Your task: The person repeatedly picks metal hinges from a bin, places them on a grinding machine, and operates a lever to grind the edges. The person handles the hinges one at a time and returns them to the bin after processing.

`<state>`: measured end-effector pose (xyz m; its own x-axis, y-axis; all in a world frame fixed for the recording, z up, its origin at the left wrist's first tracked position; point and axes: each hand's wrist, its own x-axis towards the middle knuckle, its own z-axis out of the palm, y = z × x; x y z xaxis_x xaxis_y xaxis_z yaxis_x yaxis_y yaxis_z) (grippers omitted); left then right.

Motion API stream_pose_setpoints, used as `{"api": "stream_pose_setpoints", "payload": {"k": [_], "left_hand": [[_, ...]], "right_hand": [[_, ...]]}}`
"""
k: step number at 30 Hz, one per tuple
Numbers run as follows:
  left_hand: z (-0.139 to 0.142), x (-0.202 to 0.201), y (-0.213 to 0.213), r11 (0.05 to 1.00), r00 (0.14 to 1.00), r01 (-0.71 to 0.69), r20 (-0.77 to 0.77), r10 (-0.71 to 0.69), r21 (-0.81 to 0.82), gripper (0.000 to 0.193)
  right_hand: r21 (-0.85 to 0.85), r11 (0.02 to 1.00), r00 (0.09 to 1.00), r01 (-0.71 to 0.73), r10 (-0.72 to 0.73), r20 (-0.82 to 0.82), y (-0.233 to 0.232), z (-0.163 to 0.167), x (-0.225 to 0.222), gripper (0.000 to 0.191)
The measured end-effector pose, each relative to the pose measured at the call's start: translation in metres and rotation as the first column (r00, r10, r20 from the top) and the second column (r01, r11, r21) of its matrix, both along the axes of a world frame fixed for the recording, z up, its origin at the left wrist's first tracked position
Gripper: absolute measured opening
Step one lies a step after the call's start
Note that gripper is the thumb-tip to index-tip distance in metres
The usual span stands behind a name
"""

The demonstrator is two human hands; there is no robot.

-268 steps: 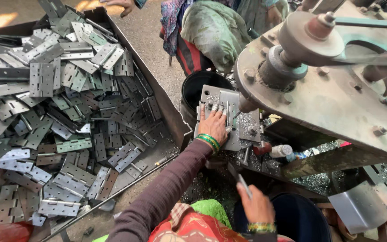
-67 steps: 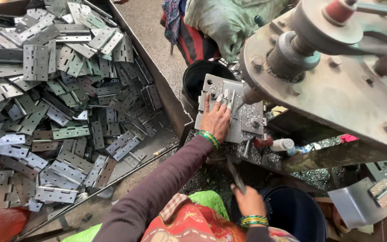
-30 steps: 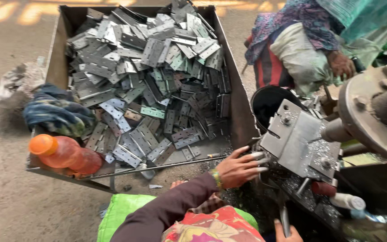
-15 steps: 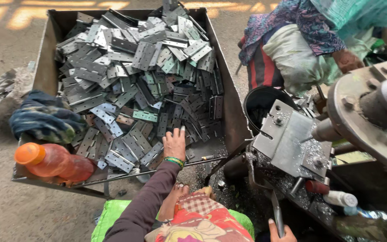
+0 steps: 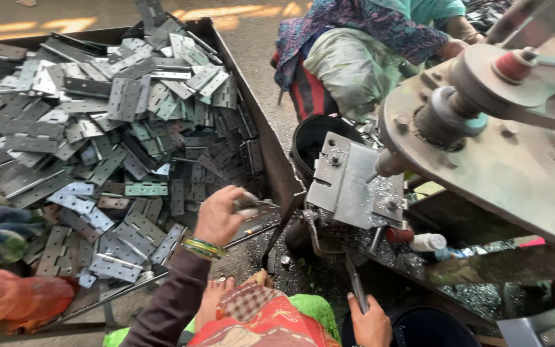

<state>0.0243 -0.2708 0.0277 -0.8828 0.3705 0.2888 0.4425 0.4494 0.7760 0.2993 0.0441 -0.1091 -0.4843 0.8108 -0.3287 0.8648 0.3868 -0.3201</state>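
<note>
The left hand (image 5: pixel 220 215) is raised at about 7 o'clock from the frame's middle, arm bent, dark sleeve and green bangles (image 5: pixel 203 247) at the wrist, back of the hand up. Its fingers curl closed around a small metal hinge plate (image 5: pixel 246 204), which pokes out toward 3 o'clock, just over the near right corner of the big metal bin (image 5: pixel 261 138) heaped with grey hinge plates (image 5: pixel 117 128). The right hand (image 5: pixel 370 321) sits low at 5 o'clock, clamped on the dark lever handle (image 5: pixel 356 292) that rises toward the press's grey mounting plate (image 5: pixel 354 183). Beyond, at 12 o'clock, another person (image 5: pixel 367 51) sits beside a black bucket (image 5: pixel 319 138).
</note>
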Motion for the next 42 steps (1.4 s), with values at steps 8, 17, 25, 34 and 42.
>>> {"api": "stream_pose_setpoints", "payload": {"k": [8, 17, 25, 34, 42], "left_hand": [[0.035, 0.018, 0.135, 0.922, 0.722, 0.375, -0.594, -0.355, -0.095, 0.025], [0.003, 0.023, 0.17, 0.733, 0.827, 0.394, -0.133, -0.546, -0.555, 0.048], [0.019, 0.044, 0.212, 0.765, 0.905, 0.131, -0.239, -0.353, -0.63, 0.078], [0.003, 0.022, 0.226, 0.765, 0.945, 0.224, -0.057, -0.322, -0.604, 0.069], [-0.01, 0.015, 0.223, 0.799, 0.933, 0.2, -0.14, -0.333, -0.567, 0.076]], "right_hand": [[-0.006, 0.999, 0.999, 0.031, -0.032, -0.015, -0.009, 0.014, -0.006, 0.05], [-0.085, 0.993, 0.993, 0.086, -0.079, 0.088, -0.005, 0.013, -0.008, 0.055], [-0.03, 0.986, 0.979, -0.164, 0.166, 0.118, 0.013, 0.064, -0.022, 0.052], [0.019, 0.993, 0.98, -0.117, 0.112, 0.164, -0.001, 0.078, -0.025, 0.051], [-0.038, 0.999, 1.0, 0.017, -0.017, 0.0, -0.004, -0.038, -0.007, 0.056]]}}
